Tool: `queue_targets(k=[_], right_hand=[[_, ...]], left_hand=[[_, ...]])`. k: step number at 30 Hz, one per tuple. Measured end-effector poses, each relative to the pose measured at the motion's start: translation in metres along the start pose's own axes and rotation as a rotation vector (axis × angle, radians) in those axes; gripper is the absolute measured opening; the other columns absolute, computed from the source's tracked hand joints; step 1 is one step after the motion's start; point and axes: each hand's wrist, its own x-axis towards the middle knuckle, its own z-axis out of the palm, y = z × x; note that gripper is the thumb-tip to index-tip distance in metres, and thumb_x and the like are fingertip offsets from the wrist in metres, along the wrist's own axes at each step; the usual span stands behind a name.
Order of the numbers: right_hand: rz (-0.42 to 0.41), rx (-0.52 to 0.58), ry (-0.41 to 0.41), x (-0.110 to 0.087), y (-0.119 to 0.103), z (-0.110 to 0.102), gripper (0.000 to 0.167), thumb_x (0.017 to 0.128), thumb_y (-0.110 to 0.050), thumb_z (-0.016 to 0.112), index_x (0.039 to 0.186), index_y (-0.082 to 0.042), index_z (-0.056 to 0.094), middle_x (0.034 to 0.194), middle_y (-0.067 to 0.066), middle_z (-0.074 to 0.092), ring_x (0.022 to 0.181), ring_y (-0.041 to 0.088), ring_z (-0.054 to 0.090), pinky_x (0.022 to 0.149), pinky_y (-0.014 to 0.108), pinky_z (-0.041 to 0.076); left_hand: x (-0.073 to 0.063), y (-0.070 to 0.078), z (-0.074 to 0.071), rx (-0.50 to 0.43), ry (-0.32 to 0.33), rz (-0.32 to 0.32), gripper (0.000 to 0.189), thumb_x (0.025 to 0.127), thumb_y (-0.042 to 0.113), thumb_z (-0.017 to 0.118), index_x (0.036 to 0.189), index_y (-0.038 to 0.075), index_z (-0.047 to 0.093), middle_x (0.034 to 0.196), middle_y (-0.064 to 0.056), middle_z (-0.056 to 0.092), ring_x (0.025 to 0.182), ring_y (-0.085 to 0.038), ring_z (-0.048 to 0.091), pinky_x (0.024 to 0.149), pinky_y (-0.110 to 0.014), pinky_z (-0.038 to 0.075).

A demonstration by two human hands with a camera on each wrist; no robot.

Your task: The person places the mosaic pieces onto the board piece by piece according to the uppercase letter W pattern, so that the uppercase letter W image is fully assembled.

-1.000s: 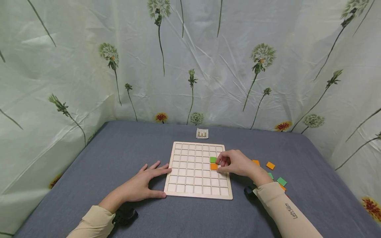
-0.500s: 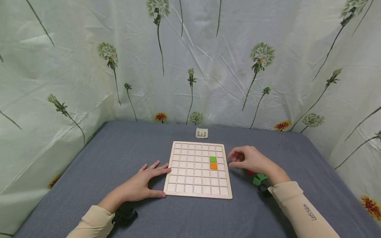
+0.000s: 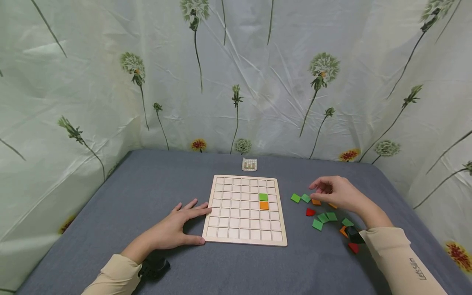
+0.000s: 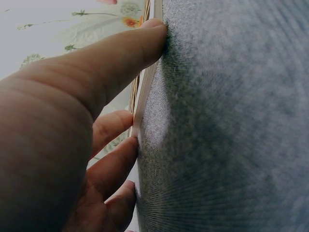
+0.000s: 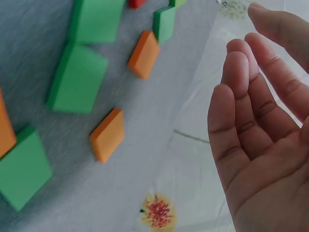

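Note:
A square wooden grid board point(image 3: 243, 243) lies flat in the middle of the head view. One green tile point(image 3: 263, 197) and one orange tile point(image 3: 264, 205) fill two of its cells, the green just behind the orange. My left hand point(image 3: 177, 227) rests spread at the board's left edge; thumb and fingertips touch that edge in the left wrist view. Over the loose tiles on the right hovers my right hand point(image 3: 341, 194), fingers loosely bent, nothing between them in the right wrist view. Below it lie an orange tile point(image 5: 144, 54) and a green tile point(image 5: 77, 79).
Several green tiles point(image 3: 322, 217), orange tiles and red pieces point(image 3: 310, 212) lie scattered right of the board. A small card point(image 3: 249, 164) with a grid pattern lies behind the board. A flower-patterned curtain point(image 3: 221, 82) hangs beyond the grey cloth point(image 3: 177, 172).
My right hand has left the board and moved right, over the scattered tiles. The green and orange tiles stay in their cells. My left hand has stayed at the board's edge.

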Motion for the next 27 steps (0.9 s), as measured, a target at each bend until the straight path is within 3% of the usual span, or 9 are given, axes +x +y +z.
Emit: queue_targets(k=[15,27], right_hand=[[0.030,-0.037,-0.021,0.007,0.028,0.018,0.033,0.096,-0.027,0.082,0.118,-0.002,0.078,0.080,-0.002,0.066,0.066,0.009,0.053,0.059,0.025,0.045],[0.052,-0.069,-0.008,0.011,0.029,0.025,0.037,0.093,-0.026,0.086,0.118,0.001,0.078,0.073,-0.002,0.057,0.064,0.011,0.047,0.060,0.025,0.039]], left_hand=[[0.000,0.001,0.000,-0.001,-0.003,-0.004,0.086,0.086,0.055,0.086,0.160,0.027,0.053,0.173,-0.004,0.041,0.166,-0.047,0.018,0.125,-0.080,0.002],[0.000,0.000,0.001,0.002,0.008,0.010,0.086,0.086,0.054,0.087,0.160,0.025,0.054,0.173,-0.005,0.042,0.166,-0.047,0.019,0.125,-0.081,0.003]])
